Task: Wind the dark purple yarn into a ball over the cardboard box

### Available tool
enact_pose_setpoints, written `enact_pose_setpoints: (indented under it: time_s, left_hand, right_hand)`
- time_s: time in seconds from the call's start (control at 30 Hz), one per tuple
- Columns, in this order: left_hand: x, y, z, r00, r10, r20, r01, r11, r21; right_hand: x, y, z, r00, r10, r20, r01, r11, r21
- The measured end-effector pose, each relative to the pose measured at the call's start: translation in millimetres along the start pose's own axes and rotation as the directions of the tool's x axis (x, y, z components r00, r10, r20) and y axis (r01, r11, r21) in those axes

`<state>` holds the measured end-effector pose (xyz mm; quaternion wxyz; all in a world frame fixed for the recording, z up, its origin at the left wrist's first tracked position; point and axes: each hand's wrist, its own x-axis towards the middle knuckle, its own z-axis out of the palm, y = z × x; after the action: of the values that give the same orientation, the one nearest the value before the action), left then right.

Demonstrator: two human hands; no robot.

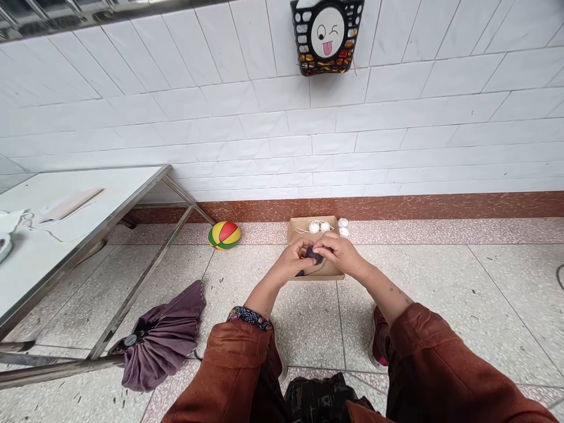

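Note:
Above a shallow cardboard box [294, 233] on the floor, my left hand [291, 259] is closed around a small dark ball of yarn [314, 255]. My right hand [341, 254] is closed too, its fingertips pinching at the ball's right side; whether they grip a loose strand is too small to tell. White balls of string [314, 226] lie at the back of the box. A small dark piece [300, 273] shows under my left hand, partly hidden.
More white balls [343, 228] sit just right of the box. A striped ball [224, 235] and a folded purple umbrella [165, 335] lie left, near a metal-framed table [110, 205]. A black basket [328, 64] hangs on the tiled wall.

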<state>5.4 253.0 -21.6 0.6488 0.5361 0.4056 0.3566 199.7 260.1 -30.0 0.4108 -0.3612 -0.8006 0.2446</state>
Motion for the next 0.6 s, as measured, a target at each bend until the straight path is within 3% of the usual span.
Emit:
enact_pose_setpoints:
  time_s: [0.07,0.17,0.27,0.37,0.47,0.6]
  left_hand:
    - [-4.1,4.0,2.0,0.994,0.016,0.107,-0.005,0.994,-0.109]
    - [-7.9,9.4,4.2,0.989,0.060,0.135,-0.023,0.966,-0.258]
    - [-6.3,9.6,4.3,0.998,0.048,0.050,-0.028,0.940,-0.339]
    - [0.2,5.5,3.1,0.995,0.032,-0.093,-0.067,0.916,-0.396]
    - [7.1,0.6,1.4,0.975,0.028,-0.220,-0.110,0.923,-0.370]
    - [10.4,-4.4,-0.7,0.956,0.061,-0.287,-0.094,0.990,-0.101]
  right_hand:
    - [1.5,4.4,-0.5,0.997,0.022,-0.074,-0.021,1.000,0.006]
    - [1.4,11.1,2.6,0.979,0.121,-0.163,-0.118,0.993,0.031]
    - [-1.9,15.6,9.6,0.964,0.214,-0.158,-0.214,0.977,0.017]
    - [-7.1,13.9,17.4,0.977,0.194,-0.091,-0.196,0.981,-0.007]
    - [-10.9,4.9,19.8,0.991,0.135,0.020,-0.135,0.991,0.014]
    - [-9.2,-7.5,9.9,0.996,0.073,0.059,-0.079,0.992,0.094]
